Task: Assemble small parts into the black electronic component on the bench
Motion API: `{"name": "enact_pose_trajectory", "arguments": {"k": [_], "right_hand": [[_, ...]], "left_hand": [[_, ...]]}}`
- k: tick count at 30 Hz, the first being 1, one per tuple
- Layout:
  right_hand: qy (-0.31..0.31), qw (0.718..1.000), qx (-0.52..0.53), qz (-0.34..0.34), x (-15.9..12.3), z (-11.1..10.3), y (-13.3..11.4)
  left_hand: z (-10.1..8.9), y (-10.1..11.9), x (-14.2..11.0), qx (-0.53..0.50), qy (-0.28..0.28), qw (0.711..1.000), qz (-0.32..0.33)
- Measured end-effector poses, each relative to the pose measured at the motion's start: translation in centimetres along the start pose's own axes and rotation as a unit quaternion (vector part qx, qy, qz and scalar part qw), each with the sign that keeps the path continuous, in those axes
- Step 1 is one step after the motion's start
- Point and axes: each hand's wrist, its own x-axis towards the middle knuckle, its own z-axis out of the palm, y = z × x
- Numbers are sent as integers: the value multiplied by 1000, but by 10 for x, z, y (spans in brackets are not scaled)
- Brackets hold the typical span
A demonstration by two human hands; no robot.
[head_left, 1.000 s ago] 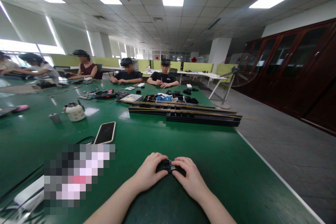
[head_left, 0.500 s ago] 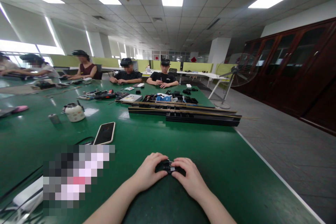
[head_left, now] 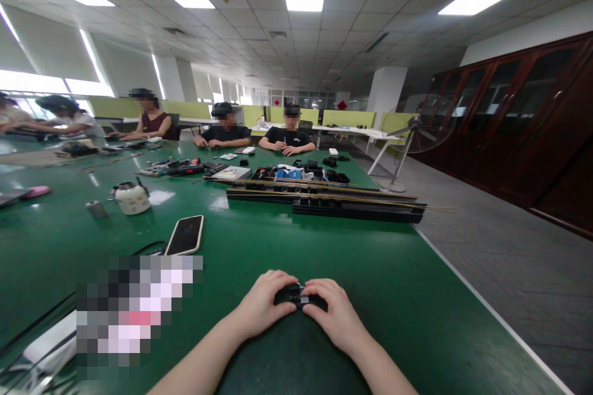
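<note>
My left hand [head_left: 264,303] and my right hand [head_left: 334,311] rest side by side on the green table [head_left: 407,296] near its front edge. Both have their fingers curled around a small black part [head_left: 296,295] with a pale metal piece on top, held between them. Most of the part is hidden under my fingers. A dark mat [head_left: 287,358] lies under my wrists.
A phone [head_left: 185,234] lies face up to the left, beyond a blurred patch. Farther off are a white kettle [head_left: 131,197], a small grey can [head_left: 97,208] and long black rails [head_left: 333,202]. Several people sit at the far end. A fan [head_left: 419,129] stands on the right.
</note>
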Motion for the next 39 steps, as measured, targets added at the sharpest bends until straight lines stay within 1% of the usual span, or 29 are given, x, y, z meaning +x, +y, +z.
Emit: {"name": "enact_pose_trajectory", "arguments": {"k": [3, 9, 13, 26, 31, 39], "right_hand": [[3, 1000, -5, 9, 0, 1, -1], [10, 1000, -10, 3, -2, 0, -4], [17, 1000, -7, 18, -2, -1, -5], [46, 997, -9, 53, -1, 4, 3], [42, 998, -9, 56, -1, 5, 4], [43, 998, -7, 56, -2, 4, 3]], "left_hand": [[0, 1, 0, 5, 3, 1000, -1], [1, 1, -1, 7, 10, 1000, 3], [1, -1, -2, 10, 13, 1000, -3], [7, -7, -1, -5, 40, 999, -29], [8, -8, -1, -5, 41, 998, -36], [5, -5, -1, -4, 40, 999, -28]]}}
